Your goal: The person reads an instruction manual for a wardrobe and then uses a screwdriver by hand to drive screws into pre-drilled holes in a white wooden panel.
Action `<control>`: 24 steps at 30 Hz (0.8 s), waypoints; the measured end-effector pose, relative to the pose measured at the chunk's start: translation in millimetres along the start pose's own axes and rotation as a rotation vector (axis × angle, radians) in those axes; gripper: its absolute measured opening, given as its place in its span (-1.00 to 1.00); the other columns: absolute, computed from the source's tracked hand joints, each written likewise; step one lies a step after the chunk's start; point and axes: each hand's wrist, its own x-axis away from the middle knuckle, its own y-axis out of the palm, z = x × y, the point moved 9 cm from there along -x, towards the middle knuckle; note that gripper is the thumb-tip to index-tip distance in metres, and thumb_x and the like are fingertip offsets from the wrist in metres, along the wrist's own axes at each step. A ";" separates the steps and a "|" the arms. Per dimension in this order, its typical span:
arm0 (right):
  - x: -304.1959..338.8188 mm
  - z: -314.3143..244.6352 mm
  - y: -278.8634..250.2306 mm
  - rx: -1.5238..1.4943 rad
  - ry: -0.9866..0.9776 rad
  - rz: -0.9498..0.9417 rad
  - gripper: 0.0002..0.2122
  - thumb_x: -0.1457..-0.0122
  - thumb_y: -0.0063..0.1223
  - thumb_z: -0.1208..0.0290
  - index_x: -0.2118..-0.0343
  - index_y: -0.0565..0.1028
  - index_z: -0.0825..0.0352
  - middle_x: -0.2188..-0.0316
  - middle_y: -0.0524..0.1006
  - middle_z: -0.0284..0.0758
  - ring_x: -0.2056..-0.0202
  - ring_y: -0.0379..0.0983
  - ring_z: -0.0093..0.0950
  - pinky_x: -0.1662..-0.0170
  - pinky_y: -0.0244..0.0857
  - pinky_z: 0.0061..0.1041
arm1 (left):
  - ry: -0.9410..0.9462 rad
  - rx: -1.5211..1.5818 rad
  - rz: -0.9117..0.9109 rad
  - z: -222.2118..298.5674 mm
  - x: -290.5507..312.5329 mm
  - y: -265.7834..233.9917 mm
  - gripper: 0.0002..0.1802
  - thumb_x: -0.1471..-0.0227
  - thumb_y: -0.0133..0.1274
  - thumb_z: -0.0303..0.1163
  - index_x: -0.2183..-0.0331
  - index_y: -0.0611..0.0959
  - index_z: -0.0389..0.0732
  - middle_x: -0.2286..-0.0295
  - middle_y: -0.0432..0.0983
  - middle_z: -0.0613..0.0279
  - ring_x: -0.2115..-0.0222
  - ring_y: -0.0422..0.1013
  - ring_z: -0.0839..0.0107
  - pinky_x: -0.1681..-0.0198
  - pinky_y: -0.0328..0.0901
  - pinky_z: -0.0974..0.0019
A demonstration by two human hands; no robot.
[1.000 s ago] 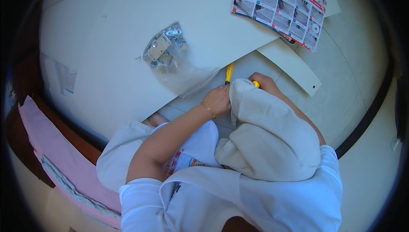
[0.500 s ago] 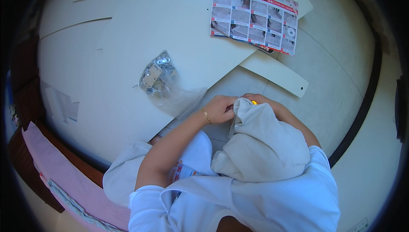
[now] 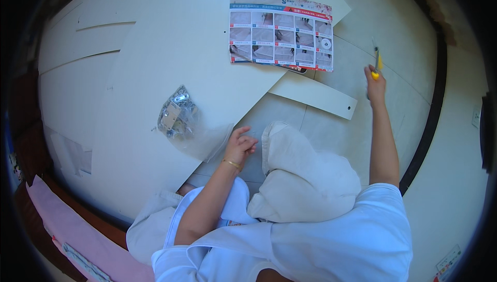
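Fingers of the right hand point(image 3: 377, 89) close around a yellow-handled tool point(image 3: 375, 76), held at arm's length to the right, over the pale floor point(image 3: 404, 111). Its dark tip points away from the body, though blur keeps me from saying what kind of tool it is. The left hand point(image 3: 239, 147) has its fingers half curled and loosely spread, pinching nothing that shows, between the large white panel point(image 3: 119, 95) and the trouser knee point(image 3: 284, 145). At such reach, a firm grip on the yellow part, tip turned from the legs, would serve best. Farther out, a clear bag of metal fittings point(image 3: 178, 119) and a printed sheet point(image 3: 282, 33) lie on the panel; a narrow board point(image 3: 316, 96) shows beyond its edge. Half a second earlier both hands meet at the knee, with only a spot of yellow visible; now they are well apart, the tool plainly in view.
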 end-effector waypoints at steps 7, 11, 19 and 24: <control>-84.8 -37.7 167.9 -1.090 0.466 -0.288 -0.55 -0.27 -0.10 0.05 -0.01 0.41 0.35 0.12 0.50 -0.27 0.09 0.41 -0.34 -0.02 0.31 -0.29 | 0.024 0.923 0.196 -40.8 14.6 -122.5 -0.98 -0.04 0.04 -0.52 0.39 0.54 -0.21 0.51 0.51 0.18 0.55 0.38 0.41 0.43 0.32 0.32; -135.4 -20.6 188.2 -1.183 0.640 -0.258 -0.50 -0.28 -0.19 -0.06 -0.10 0.37 0.22 -0.06 0.42 -0.30 -0.07 0.35 -0.23 -0.15 0.24 -0.12 | 0.021 0.950 0.145 -50.9 9.4 -128.7 -0.94 -0.04 0.04 -0.51 0.47 0.54 -0.24 0.55 0.49 0.22 0.57 0.37 0.43 0.43 0.32 0.33; -190.2 5.1 189.1 -0.994 0.368 -0.483 -0.64 -0.20 0.08 0.10 0.21 0.46 0.38 0.22 0.54 -0.24 0.17 0.50 -0.31 0.11 0.41 -0.30 | 0.100 0.903 0.166 -35.3 23.2 -116.9 -0.94 -0.02 0.07 -0.50 0.47 0.51 -0.21 0.54 0.45 0.28 0.58 0.33 0.49 0.49 0.29 0.40; -166.3 -5.5 167.5 -0.793 0.371 -0.476 -0.69 -0.19 0.11 0.11 0.37 0.45 0.30 0.49 0.45 -0.36 0.45 0.41 -0.49 0.39 0.32 -0.50 | 0.060 0.987 0.362 -34.3 34.9 -121.5 -0.89 0.01 0.06 -0.53 0.41 0.46 -0.13 0.58 0.40 0.30 0.63 0.30 0.53 0.58 0.24 0.42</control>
